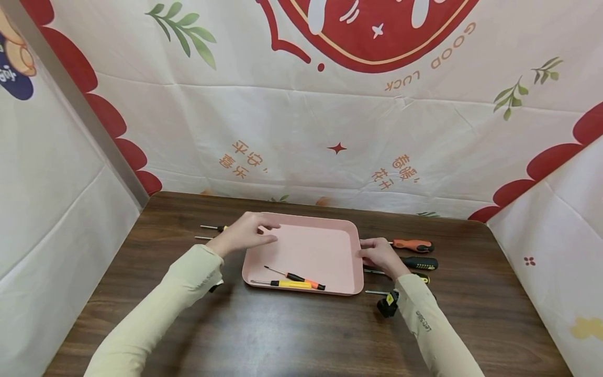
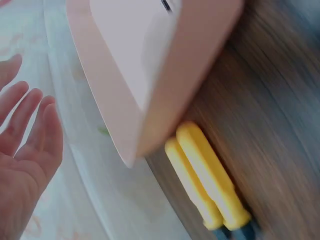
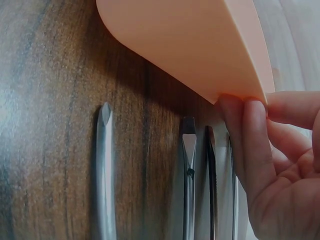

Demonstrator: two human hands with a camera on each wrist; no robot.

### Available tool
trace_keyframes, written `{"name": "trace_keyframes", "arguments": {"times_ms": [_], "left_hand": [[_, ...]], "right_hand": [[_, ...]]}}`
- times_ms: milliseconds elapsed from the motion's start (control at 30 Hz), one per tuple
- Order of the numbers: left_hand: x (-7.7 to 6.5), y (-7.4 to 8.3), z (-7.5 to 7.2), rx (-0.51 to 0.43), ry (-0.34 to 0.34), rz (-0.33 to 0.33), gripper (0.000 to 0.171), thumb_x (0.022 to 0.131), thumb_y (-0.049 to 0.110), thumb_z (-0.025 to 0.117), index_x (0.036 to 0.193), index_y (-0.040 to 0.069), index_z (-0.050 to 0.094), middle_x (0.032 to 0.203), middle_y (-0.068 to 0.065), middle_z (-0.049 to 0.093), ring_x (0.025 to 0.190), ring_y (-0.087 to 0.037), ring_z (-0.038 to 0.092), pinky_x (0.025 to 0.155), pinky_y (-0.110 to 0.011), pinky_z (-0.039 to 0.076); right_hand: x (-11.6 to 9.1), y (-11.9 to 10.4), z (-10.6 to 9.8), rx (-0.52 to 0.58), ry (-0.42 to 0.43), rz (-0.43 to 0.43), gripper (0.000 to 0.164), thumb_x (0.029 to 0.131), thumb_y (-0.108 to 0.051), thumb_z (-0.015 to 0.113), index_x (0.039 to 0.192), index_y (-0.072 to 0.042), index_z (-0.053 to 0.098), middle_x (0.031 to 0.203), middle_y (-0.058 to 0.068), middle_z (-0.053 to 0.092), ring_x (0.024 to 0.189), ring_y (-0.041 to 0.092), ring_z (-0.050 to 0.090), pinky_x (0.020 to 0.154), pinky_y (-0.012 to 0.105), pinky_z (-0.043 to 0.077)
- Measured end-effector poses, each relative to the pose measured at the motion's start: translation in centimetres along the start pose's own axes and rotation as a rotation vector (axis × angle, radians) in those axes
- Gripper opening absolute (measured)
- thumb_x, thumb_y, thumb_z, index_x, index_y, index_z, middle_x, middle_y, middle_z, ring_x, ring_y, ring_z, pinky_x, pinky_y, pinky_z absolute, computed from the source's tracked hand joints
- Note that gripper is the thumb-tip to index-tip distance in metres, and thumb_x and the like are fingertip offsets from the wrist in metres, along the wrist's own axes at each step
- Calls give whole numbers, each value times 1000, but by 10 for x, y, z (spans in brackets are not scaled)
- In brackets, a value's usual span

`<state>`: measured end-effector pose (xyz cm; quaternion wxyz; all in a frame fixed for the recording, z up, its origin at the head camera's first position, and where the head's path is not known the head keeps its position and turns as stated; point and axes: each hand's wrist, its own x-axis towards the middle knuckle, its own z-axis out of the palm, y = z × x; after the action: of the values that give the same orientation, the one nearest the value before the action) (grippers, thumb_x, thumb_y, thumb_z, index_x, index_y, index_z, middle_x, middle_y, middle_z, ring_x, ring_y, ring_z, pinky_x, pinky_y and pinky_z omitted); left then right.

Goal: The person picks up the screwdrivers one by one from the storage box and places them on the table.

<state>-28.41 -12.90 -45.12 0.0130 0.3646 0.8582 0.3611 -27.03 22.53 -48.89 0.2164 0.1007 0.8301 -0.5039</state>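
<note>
A pink tray (image 1: pixel 306 246) sits on the wooden table, holding a yellow screwdriver (image 1: pixel 293 284) and a smaller black-and-orange screwdriver (image 1: pixel 297 277) along its near side. My right hand (image 1: pixel 380 255) pinches the tray's right rim; in the right wrist view, the fingertips (image 3: pixel 256 112) press against the tray's outer wall. My left hand (image 1: pixel 245 231) hovers at the tray's left edge, fingers loosely spread with nothing held. The left wrist view shows this hand apart from the tray, palm visible.
Two yellow-handled screwdrivers (image 2: pixel 207 175) lie left of the tray, partly hidden by my left hand in the head view. To the right are an orange-handled screwdriver (image 1: pixel 413 245), a black-handled one (image 1: pixel 419 263), others, and a black tape measure (image 1: pixel 388 305). A printed cloth (image 1: pixel 292 131) hangs behind.
</note>
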Motion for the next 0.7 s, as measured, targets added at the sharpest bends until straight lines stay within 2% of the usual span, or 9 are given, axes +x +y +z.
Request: {"name": "trace_keyframes", "arguments": {"times_ms": [133,333,500,700], "left_hand": [[10,13,15,14,-80,33,29,80,14,67,105,1,65,102,-13,66,91,-27,63,71,-33,52],[22,26,40,15,-214,34,34,82,14,64,113,1,60,101,-12,65,90,-20,62,75,-31,50],[30,30,57,40,-298,76,29,82,13,62,108,0,62,101,-11,65,89,-18,61,78,-27,48],[35,34,73,92,-385,84,27,81,14,65,105,2,65,100,-6,66,87,-14,60,76,-20,46]], "right_hand": [[0,0,0,-2,8,6,44,84,-4,56,126,6,48,108,20,61,66,8,58,65,26,51],[2,2,1,-10,20,9,45,83,-4,57,127,5,48,109,19,60,63,8,56,64,26,50],[2,3,2,14,15,-2,45,83,-3,58,126,5,49,108,20,61,64,8,58,64,25,51],[1,3,1,13,15,-17,44,83,-3,57,126,6,49,107,19,62,65,7,59,65,26,51]]}}
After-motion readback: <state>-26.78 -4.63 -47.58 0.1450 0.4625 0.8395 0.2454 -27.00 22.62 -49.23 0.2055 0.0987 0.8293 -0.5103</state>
